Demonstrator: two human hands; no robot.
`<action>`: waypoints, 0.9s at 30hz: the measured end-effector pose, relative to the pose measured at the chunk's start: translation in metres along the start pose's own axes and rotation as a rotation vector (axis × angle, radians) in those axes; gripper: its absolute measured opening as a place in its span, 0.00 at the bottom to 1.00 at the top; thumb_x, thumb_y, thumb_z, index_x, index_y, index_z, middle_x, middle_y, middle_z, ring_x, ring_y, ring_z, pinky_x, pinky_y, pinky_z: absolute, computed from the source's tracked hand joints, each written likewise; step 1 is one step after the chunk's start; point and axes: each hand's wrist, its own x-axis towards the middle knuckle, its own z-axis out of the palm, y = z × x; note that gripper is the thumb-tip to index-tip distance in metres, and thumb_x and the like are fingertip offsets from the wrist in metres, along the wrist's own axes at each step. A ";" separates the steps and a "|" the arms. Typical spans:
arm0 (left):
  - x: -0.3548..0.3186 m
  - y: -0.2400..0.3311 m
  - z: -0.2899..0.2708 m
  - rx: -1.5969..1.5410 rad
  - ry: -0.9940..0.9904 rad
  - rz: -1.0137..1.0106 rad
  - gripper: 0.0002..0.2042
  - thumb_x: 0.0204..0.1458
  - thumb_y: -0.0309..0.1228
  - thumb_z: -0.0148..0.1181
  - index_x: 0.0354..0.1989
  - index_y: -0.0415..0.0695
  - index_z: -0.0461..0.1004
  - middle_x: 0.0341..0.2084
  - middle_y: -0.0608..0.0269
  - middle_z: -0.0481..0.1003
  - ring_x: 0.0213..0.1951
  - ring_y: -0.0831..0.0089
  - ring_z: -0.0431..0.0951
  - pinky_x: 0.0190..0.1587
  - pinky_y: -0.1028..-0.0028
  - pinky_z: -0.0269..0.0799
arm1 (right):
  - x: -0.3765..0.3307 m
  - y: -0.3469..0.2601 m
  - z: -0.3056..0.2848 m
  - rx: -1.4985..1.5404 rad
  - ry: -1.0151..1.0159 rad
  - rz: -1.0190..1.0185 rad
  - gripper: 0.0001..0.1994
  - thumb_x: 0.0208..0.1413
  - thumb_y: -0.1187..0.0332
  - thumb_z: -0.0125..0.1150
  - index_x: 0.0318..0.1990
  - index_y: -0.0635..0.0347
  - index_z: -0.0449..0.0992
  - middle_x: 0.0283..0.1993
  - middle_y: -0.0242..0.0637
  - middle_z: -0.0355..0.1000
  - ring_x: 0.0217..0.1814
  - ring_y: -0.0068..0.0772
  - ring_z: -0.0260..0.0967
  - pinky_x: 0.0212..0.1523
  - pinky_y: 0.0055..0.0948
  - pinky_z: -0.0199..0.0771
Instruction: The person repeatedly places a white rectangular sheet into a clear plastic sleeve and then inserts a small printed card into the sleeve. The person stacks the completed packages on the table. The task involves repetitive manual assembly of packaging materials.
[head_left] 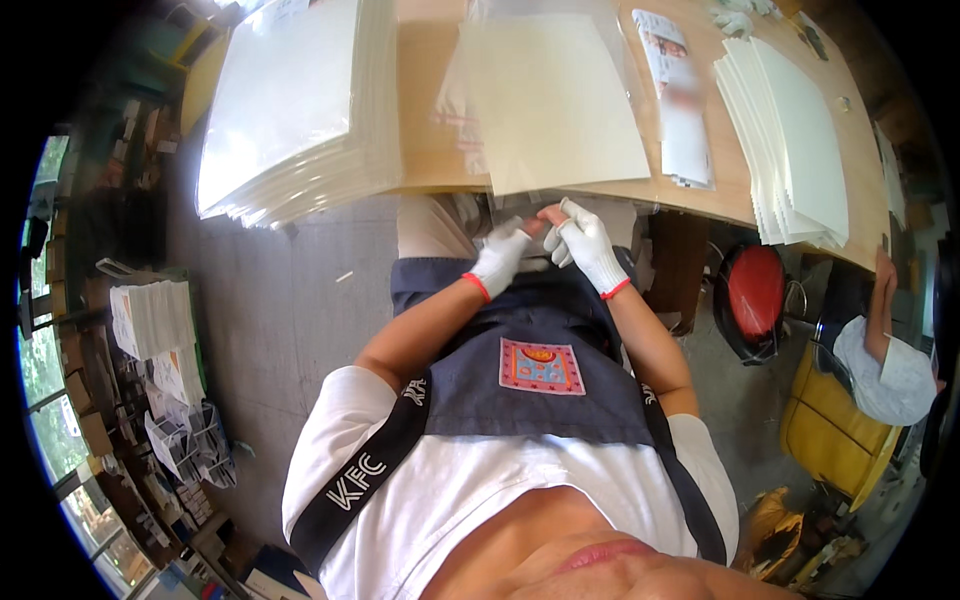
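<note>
My left hand (503,258) and my right hand (588,246) meet in front of the dark apron (480,345), just below the table's near edge. Both wear white knit gloves with red cuffs, and some bare fingertips show. Motion smears the left fingers, so their pose is unclear. On the right hand the fingers bend inward and press together near the left fingertips; whatever may lie between them is hidden. Nearest beyond the hands, a cream sheet (555,110) lies on clear plastic film, its near edge reaching the table edge.
On the wooden table (425,150) are a plastic-covered stack of white sheets (285,100) at left, a folded printed paper (685,130), and fanned white sheets (800,150) at right. A red-seated stool (755,290) stands below. Another person (885,370) sits at far right by a yellow chair (830,430).
</note>
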 end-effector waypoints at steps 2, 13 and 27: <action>-0.001 0.005 -0.026 0.045 0.082 0.147 0.14 0.57 0.35 0.51 0.46 0.40 0.68 0.40 0.62 0.73 0.38 0.69 0.75 0.37 0.68 0.76 | -0.003 -0.002 0.013 -0.342 0.039 -0.187 0.08 0.58 0.62 0.51 0.37 0.55 0.73 0.20 0.36 0.71 0.17 0.28 0.69 0.16 0.28 0.66; -0.010 0.029 -0.056 0.200 0.044 0.198 0.14 0.57 0.32 0.50 0.42 0.32 0.71 0.34 0.57 0.77 0.33 0.71 0.78 0.35 0.74 0.77 | 0.038 0.012 0.051 -1.409 0.015 -0.647 0.08 0.53 0.62 0.53 0.37 0.53 0.65 0.23 0.37 0.74 0.23 0.41 0.73 0.21 0.37 0.71; -0.026 0.043 -0.076 1.153 0.380 0.875 0.08 0.50 0.25 0.59 0.38 0.40 0.74 0.33 0.60 0.76 0.30 0.70 0.73 0.34 0.76 0.67 | -0.116 0.101 -0.253 -0.041 0.877 0.197 0.10 0.54 0.64 0.54 0.39 0.57 0.72 0.33 0.39 0.73 0.33 0.35 0.72 0.35 0.33 0.71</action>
